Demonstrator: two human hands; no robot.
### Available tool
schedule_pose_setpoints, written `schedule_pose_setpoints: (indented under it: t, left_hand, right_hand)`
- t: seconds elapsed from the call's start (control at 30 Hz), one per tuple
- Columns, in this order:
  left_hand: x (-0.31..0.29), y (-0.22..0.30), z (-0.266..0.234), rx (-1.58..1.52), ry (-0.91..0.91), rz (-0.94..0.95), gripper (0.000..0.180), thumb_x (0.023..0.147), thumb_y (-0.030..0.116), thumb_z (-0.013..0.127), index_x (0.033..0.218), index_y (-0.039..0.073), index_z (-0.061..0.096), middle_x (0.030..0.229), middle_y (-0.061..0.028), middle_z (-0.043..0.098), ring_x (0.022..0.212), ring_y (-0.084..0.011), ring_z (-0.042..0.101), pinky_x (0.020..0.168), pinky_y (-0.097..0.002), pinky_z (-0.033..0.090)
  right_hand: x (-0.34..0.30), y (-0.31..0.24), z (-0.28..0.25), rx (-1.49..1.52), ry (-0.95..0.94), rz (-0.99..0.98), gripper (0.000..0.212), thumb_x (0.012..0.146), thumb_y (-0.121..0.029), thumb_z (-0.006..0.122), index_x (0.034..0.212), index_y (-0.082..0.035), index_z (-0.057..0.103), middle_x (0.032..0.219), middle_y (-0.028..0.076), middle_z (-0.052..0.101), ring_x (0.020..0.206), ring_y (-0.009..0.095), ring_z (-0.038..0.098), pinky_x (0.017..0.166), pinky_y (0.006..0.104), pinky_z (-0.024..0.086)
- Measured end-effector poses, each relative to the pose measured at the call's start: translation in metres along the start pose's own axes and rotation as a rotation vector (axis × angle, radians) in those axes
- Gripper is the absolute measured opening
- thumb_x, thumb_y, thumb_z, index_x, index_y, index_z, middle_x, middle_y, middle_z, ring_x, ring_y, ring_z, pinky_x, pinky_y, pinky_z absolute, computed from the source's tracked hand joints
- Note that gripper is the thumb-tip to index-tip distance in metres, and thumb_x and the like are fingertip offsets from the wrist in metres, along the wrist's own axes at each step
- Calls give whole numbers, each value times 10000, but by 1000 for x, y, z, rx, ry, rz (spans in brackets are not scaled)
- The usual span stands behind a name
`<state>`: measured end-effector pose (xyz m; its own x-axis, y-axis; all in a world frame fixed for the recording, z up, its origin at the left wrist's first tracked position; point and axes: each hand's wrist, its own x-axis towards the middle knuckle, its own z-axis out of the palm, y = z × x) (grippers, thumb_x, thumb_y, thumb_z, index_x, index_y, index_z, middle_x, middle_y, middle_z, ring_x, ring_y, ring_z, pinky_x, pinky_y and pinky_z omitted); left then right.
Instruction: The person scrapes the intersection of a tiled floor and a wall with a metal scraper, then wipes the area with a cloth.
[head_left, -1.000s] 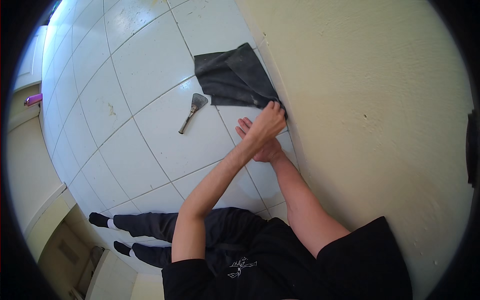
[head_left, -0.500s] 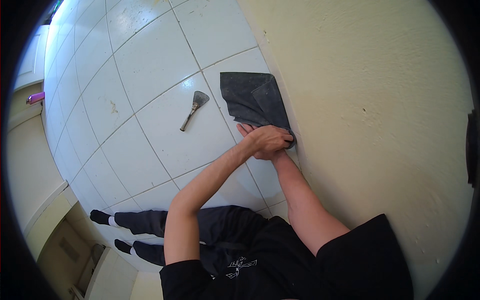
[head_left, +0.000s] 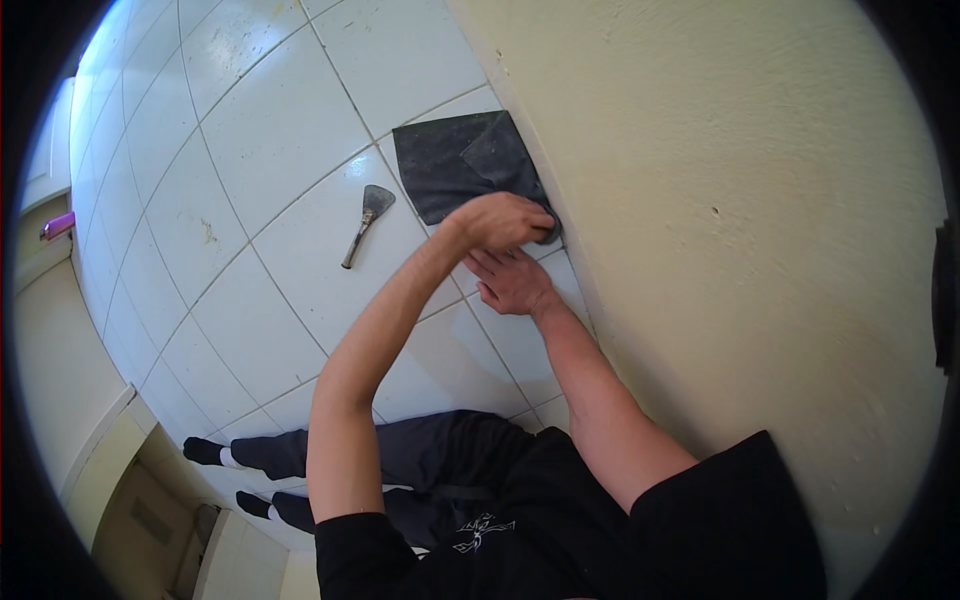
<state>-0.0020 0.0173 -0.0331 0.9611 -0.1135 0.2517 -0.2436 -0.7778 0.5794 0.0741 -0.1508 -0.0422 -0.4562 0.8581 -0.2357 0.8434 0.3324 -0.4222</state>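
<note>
A dark grey sheet [head_left: 450,160], with a fold at its far right part, lies on the white tiles against the wall's foot. My left hand [head_left: 500,221] is bent over its near right corner. Its fingers close round a small dark rounded thing [head_left: 548,232] beside the wall; the palm hides most of it, so its kind is unclear. Just nearer, my right hand [head_left: 515,285] rests on the floor, fingers stretched out and their tips partly under the left hand. Left of the sheet is a scraper [head_left: 370,222] with a flared, dirty blade and a thin handle.
A cream wall [head_left: 720,250] rises along the right side. My legs in dark trousers [head_left: 420,445] stretch leftward across the tiled floor [head_left: 290,300]. Far left, a purple object [head_left: 58,226] stands near a white door or panel [head_left: 50,150].
My hands have come apart: the left has moved farther along the wall with the dark thing, while the right now lies flat nearer me. The sheet has shifted slightly away and left.
</note>
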Motion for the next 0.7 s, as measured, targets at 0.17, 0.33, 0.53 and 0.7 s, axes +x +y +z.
schedule_pose_setpoints:
  t: [0.17, 0.33, 0.53, 0.7]
  left_hand:
    - [-23, -48, -37, 66, 217, -255, 146, 918, 117, 595, 997, 39, 690, 1104, -90, 657, 1068, -287, 660, 911, -393, 569]
    - [-37, -99, -84, 442, 306, -741, 175, 910, 78, 582, 1038, 21, 687, 1139, -117, 643, 1126, -288, 645, 953, -379, 545]
    - [-15, -89, -67, 409, 491, -631, 102, 881, 100, 643, 855, 3, 657, 967, -129, 619, 963, -328, 614, 877, -444, 511]
    - [-1, -42, -27, 346, 446, -469, 150, 808, 143, 683, 714, 44, 621, 863, -86, 576, 888, -281, 592, 817, -421, 507]
  right_hand:
    - [1, 1, -10, -129, 166, -71, 703, 928, -335, 551, 1565, -76, 402, 1669, 111, 333, 1559, 252, 282, 1286, 540, 189]
    - [3, -1, -15, -124, 158, -72, 728, 904, -293, 576, 1571, -70, 387, 1686, 113, 298, 1572, 255, 254, 1295, 537, 171]
    - [5, -2, -12, -137, 159, -84, 731, 908, -303, 567, 1574, -66, 378, 1690, 120, 285, 1584, 257, 221, 1295, 542, 158]
    - [3, 0, -9, -156, 150, -77, 726, 916, -316, 561, 1574, -69, 378, 1692, 119, 280, 1583, 253, 223, 1294, 547, 154]
